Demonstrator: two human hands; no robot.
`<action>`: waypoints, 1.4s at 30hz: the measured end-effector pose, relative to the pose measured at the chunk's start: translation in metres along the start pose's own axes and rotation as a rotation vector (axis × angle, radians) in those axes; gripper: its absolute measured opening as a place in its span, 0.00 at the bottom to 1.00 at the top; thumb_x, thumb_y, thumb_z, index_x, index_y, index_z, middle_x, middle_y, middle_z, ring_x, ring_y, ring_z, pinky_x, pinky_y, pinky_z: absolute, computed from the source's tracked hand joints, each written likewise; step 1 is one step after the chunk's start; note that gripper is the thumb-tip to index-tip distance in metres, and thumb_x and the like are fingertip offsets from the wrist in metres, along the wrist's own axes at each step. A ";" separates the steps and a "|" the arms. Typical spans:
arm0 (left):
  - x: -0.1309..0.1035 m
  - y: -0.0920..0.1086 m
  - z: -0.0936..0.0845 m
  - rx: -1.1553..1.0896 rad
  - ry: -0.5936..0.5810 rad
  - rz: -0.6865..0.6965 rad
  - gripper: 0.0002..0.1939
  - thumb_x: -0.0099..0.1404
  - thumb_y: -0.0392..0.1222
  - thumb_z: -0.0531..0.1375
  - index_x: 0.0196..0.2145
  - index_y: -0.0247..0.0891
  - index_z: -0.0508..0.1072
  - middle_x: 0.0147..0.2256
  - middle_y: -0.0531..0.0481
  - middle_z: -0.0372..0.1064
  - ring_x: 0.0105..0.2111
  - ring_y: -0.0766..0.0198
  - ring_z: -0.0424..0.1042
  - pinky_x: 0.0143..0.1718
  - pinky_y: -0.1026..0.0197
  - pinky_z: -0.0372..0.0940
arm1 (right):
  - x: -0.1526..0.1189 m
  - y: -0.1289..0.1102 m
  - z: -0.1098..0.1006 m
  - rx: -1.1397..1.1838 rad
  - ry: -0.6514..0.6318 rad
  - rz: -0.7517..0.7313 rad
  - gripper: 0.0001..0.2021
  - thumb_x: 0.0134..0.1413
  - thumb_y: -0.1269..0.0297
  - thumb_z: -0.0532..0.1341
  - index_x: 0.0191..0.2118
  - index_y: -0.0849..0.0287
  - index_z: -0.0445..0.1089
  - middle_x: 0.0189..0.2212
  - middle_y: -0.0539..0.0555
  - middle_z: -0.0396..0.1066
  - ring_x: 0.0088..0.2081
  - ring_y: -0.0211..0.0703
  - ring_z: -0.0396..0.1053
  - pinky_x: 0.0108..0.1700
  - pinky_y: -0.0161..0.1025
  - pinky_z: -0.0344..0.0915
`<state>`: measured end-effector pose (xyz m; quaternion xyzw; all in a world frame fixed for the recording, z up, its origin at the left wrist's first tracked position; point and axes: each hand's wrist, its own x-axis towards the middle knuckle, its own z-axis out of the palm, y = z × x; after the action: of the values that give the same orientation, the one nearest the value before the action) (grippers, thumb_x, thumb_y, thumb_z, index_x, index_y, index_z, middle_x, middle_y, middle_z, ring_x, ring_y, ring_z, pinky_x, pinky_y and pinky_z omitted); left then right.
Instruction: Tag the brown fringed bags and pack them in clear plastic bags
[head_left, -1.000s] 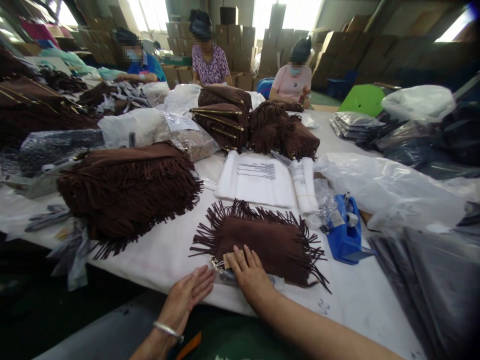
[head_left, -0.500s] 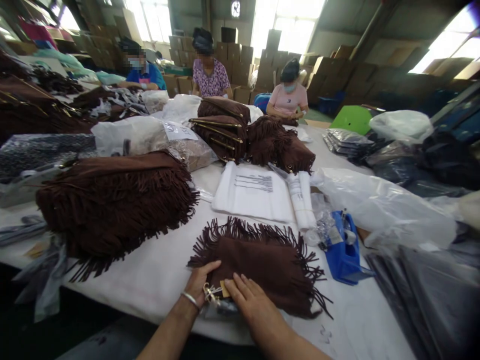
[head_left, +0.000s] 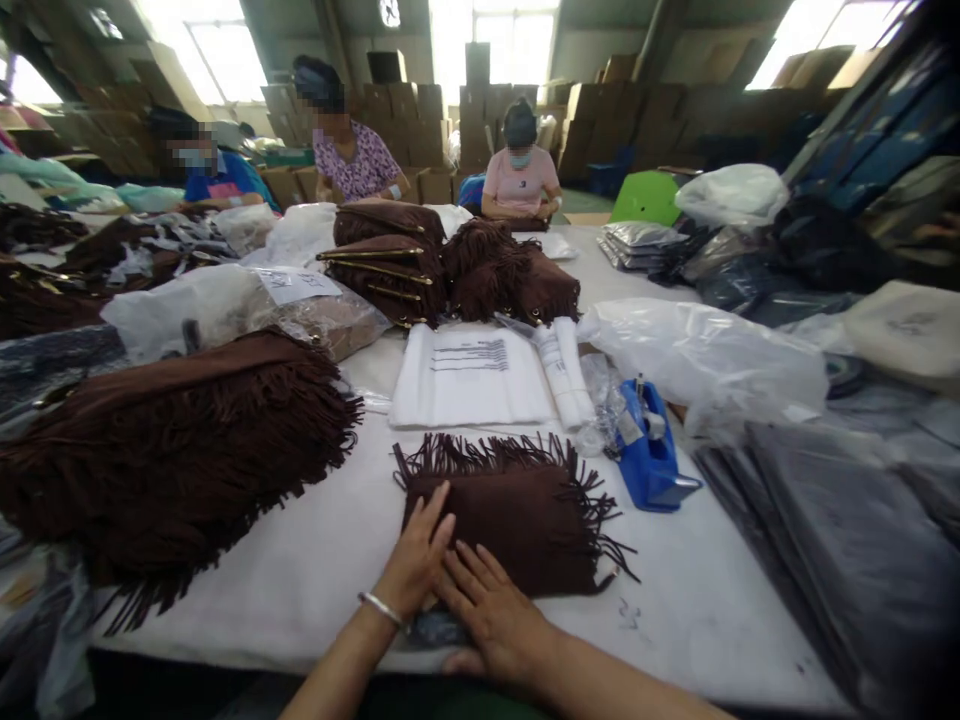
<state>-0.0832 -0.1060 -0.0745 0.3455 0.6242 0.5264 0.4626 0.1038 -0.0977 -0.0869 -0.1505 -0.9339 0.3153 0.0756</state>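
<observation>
A brown fringed bag [head_left: 517,525] lies flat on the white table [head_left: 300,560], its fringe spread toward the far side and the right. My left hand [head_left: 416,560], with a silver bangle at the wrist, rests on the bag's left end, fingers stretched out. Beside it my right hand [head_left: 499,615] lies flat with spread fingers over the bag's near left edge. The two hands touch or overlap at the fingers. Under them a bit of dark plastic [head_left: 439,629] shows; the tag and gold clasp are mostly covered.
A stack of fringed bags [head_left: 202,440] lies left, more brown bags [head_left: 397,260] behind. Printed white plastic bags [head_left: 472,380], a blue tape dispenser [head_left: 649,450] and dark plastic sleeves [head_left: 810,540] surround the work spot. Three people sit across the table.
The view has turned to the right. My left hand has moved from the bag's clasp corner onto its top, fingers now extended. The right hand still lies flat near the edge.
</observation>
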 end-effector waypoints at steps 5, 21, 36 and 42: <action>-0.009 -0.014 0.020 0.781 -0.344 0.371 0.23 0.68 0.41 0.47 0.60 0.40 0.56 0.63 0.46 0.50 0.63 0.60 0.45 0.64 0.45 0.38 | -0.037 -0.010 -0.027 0.249 0.176 0.012 0.22 0.60 0.54 0.54 0.59 0.52 0.59 0.60 0.56 0.57 0.63 0.49 0.48 0.63 0.51 0.43; -0.011 -0.007 0.091 1.223 -0.539 0.906 0.45 0.54 0.23 0.46 0.65 0.42 0.32 0.63 0.43 0.48 0.62 0.55 0.50 0.59 0.47 0.57 | -0.096 0.026 -0.012 1.955 0.744 0.543 0.16 0.54 0.60 0.55 0.45 0.63 0.67 0.45 0.63 0.72 0.47 0.48 0.71 0.53 0.50 0.62; -0.040 -0.025 0.080 1.101 -0.560 0.913 0.34 0.60 0.36 0.56 0.62 0.44 0.52 0.60 0.43 0.54 0.58 0.49 0.57 0.55 0.47 0.62 | -0.055 0.065 -0.066 0.362 0.617 0.427 0.21 0.57 0.57 0.55 0.48 0.70 0.68 0.55 0.61 0.64 0.59 0.38 0.57 0.61 0.43 0.51; -0.020 -0.005 -0.015 0.797 -0.341 0.329 0.15 0.64 0.50 0.54 0.47 0.49 0.73 0.48 0.55 0.71 0.48 0.59 0.70 0.52 0.62 0.64 | -0.060 0.038 -0.063 0.117 0.239 0.184 0.28 0.61 0.54 0.53 0.64 0.58 0.50 0.65 0.58 0.44 0.66 0.48 0.36 0.65 0.54 0.37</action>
<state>-0.0908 -0.1303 -0.0753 0.6724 0.6298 0.2473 0.3002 0.1841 -0.0528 -0.0629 -0.2670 -0.8806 0.3548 0.1655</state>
